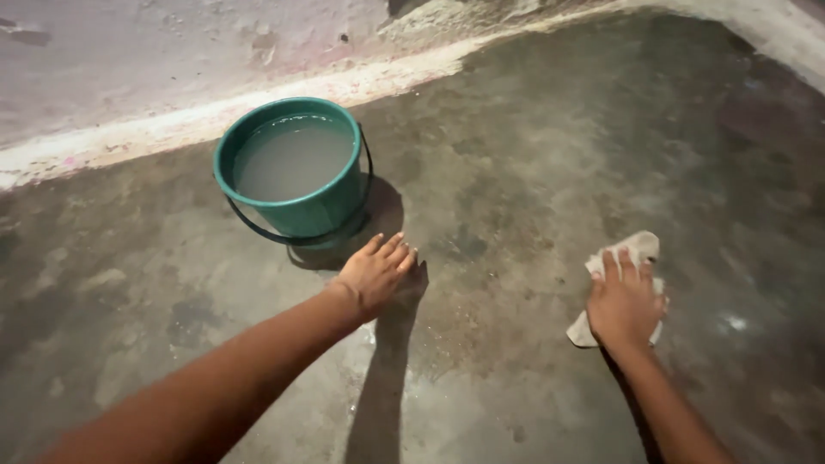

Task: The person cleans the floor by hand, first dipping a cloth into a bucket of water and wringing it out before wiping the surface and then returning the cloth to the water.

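My right hand presses flat on a pale cloth that lies on the wet grey concrete floor; the cloth shows above and beside the fingers. My left hand rests palm down on the floor with fingers together, holding nothing. Just beyond it stands a green plastic bucket with a dark wire handle, filled with cloudy grey water.
A stained, peeling wall meets the floor along a whitish edge behind the bucket and runs round to the far right corner. The floor is darker and damp in patches around both hands.
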